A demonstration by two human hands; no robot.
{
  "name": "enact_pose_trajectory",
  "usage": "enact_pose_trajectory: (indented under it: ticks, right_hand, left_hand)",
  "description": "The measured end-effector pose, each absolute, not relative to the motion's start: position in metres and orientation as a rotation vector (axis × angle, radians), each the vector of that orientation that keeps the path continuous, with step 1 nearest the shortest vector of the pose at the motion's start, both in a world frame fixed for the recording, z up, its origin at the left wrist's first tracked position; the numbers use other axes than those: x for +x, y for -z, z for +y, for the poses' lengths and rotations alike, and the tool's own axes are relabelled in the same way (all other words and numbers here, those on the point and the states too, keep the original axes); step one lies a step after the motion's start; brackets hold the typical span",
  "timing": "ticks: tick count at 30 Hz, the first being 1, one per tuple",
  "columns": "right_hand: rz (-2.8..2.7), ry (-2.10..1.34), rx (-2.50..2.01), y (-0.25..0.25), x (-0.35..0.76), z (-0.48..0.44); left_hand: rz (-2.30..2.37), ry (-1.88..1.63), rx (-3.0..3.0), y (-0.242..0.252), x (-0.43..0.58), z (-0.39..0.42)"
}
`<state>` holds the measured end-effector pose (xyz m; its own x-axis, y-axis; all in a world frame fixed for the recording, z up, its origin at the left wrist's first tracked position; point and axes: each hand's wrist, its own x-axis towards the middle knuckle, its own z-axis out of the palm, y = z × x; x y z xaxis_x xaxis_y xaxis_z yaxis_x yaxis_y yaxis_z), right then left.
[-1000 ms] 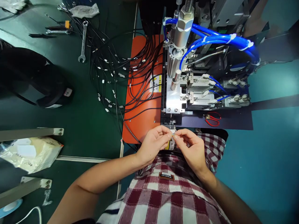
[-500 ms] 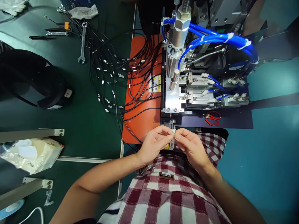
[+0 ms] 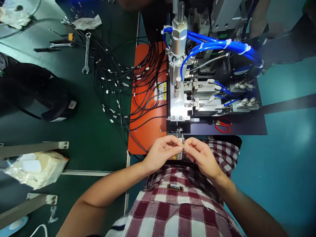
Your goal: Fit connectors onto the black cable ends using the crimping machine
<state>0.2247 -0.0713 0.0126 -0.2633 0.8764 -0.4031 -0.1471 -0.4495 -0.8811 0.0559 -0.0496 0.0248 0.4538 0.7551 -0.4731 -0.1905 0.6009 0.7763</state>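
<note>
My left hand (image 3: 164, 151) and my right hand (image 3: 200, 154) meet fingertip to fingertip in front of my checked shirt. Both are closed in a pinch, thumb against forefinger. Whatever lies between the tips is too small to make out. Just beyond them is the near end of a machine with a metal cylinder (image 3: 179, 41) and blue air tubes (image 3: 219, 44). A yellow and white label (image 3: 179, 155) shows partly behind the fingers. To the left of the machine, an orange plate (image 3: 148, 131) carries many black cables (image 3: 145, 79) tagged with small white markers.
Red-handled scissors (image 3: 223, 125) lie on the dark plate right of my hands. Across the green table are a wrench (image 3: 86, 54), a black bag-like item (image 3: 37, 92), a clear plastic packet (image 3: 37, 168) and white gloves (image 3: 16, 18). Metal brackets (image 3: 34, 149) stick in from the left.
The view has shifted a little, so the machine sits slightly further left and lower. My hands stay pinched together at nearly the same spot, with small finger movements.
</note>
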Motion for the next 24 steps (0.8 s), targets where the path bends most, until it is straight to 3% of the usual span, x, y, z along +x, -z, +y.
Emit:
enact_pose_trajectory:
  ticks: [4,11,17,24]
  right_hand:
    - [-0.98,-1.736,-1.294,-0.01,0.23,-0.058]
    - [-0.96,-1.67,-1.337,0.011,0.228,-0.028]
    - [-0.923,-1.684,-1.415,0.022,0.225,-0.023]
    - [-0.942,-1.64,-1.445,0.021,0.226,-0.023]
  left_hand:
    - [0.993,-0.583,0.977,-0.034,0.053,-0.04]
    - [1.149,-0.736,2.061,-0.015,0.042,-0.02]
    - [1.12,-0.518,2.481,-0.001,0.034,-0.012]
    - [1.037,-0.532,2.786,-0.002,0.036,-0.008]
